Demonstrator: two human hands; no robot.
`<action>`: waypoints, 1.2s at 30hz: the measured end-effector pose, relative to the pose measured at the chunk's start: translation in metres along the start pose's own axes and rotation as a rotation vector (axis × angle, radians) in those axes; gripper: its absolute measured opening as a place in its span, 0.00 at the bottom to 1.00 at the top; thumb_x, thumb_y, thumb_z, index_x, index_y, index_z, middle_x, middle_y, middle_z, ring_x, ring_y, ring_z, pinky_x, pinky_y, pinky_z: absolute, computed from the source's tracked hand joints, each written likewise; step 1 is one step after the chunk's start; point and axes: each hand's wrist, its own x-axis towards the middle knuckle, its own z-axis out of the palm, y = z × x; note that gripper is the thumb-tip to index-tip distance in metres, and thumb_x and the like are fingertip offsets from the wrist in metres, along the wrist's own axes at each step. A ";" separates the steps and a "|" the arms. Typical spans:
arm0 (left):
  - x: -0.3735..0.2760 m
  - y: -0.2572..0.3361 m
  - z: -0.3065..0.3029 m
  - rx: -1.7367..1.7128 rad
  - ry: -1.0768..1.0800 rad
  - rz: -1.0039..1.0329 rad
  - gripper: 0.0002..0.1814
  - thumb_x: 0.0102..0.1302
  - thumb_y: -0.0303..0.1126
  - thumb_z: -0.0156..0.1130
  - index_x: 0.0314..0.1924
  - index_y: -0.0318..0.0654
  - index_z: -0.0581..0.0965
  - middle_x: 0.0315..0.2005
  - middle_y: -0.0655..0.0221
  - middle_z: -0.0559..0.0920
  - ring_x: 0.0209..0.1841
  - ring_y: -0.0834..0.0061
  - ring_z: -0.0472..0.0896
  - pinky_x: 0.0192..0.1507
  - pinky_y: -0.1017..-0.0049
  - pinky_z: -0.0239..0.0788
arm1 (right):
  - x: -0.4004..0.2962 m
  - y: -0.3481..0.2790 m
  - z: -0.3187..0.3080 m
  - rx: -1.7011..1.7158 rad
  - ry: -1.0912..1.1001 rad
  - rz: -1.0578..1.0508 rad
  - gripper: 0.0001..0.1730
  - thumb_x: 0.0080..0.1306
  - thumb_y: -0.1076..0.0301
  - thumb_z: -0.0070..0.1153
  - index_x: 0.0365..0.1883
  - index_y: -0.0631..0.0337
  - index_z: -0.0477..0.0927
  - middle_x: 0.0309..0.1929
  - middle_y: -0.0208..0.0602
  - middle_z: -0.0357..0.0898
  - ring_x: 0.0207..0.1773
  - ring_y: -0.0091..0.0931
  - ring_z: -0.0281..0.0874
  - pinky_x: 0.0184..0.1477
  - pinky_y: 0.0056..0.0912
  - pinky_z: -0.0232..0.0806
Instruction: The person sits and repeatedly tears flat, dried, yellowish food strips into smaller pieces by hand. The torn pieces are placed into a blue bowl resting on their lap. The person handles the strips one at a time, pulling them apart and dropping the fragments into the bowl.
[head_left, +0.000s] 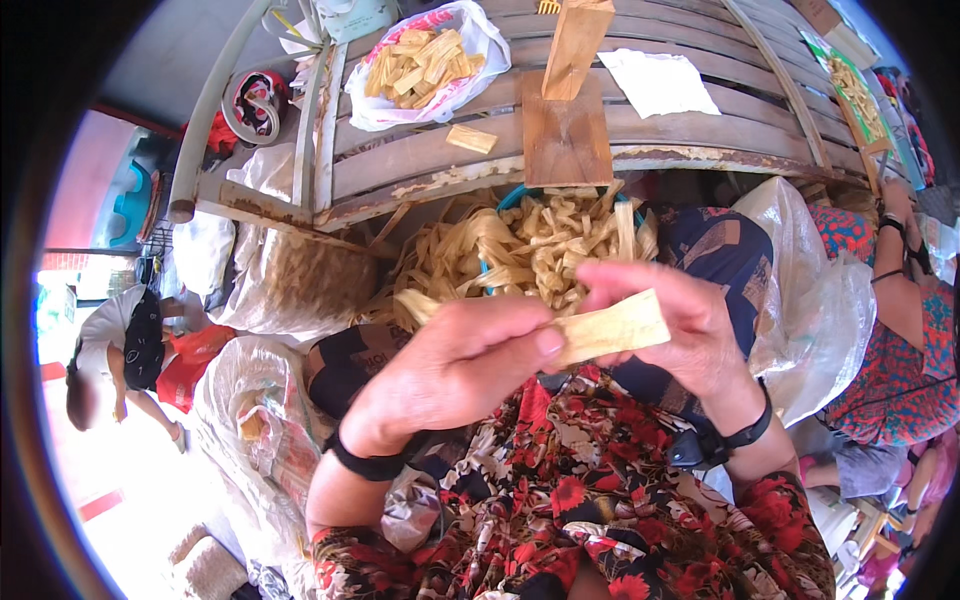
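A flat, folded strip of pale dried plant fibre (615, 328) is pinched between the thumb and fingers of my left hand (457, 367). Another bit of fibre (416, 306) sticks out behind that hand. My right hand (690, 322) is slightly blurred, its fingers apart behind the strip's free end. Whether they touch the strip cannot be told. Beyond my hands, a heap of loose, curled fibre strips (555, 232) fills a blue-rimmed container (512, 196), mostly hidden, between my knees.
A slatted bench (420, 166) with a rusty metal frame stands ahead. On it are a wooden block stand (566, 139), a plastic bag of folded pieces (487, 82), one loose piece (471, 139) and a white sheet (660, 82). Sacks (255, 420) flank me; a co-worker's arm (892, 262) is at right.
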 end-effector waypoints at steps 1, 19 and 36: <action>0.005 -0.004 0.004 -0.028 -0.031 -0.019 0.12 0.67 0.32 0.52 0.30 0.30 0.75 0.21 0.71 0.75 0.27 0.81 0.72 0.32 0.81 0.62 | 0.000 -0.001 0.003 0.003 -0.012 -0.016 0.20 0.63 0.66 0.56 0.52 0.63 0.73 0.44 0.33 0.75 0.36 0.20 0.76 0.37 0.20 0.70; 0.028 0.004 -0.022 -0.204 0.112 -0.347 0.24 0.62 0.48 0.57 0.36 0.28 0.78 0.26 0.71 0.78 0.33 0.82 0.73 0.37 0.79 0.65 | 0.023 -0.017 0.015 -0.023 0.079 -0.219 0.13 0.66 0.67 0.48 0.39 0.70 0.76 0.28 0.38 0.79 0.27 0.25 0.79 0.31 0.25 0.73; 0.045 0.015 -0.037 -0.222 0.363 0.131 0.14 0.56 0.24 0.62 0.44 0.32 0.75 0.34 0.68 0.80 0.36 0.79 0.78 0.41 0.80 0.69 | 0.066 -0.005 0.006 -0.065 0.149 -0.142 0.16 0.67 0.62 0.50 0.47 0.65 0.73 0.27 0.33 0.76 0.15 0.15 0.65 0.14 0.14 0.55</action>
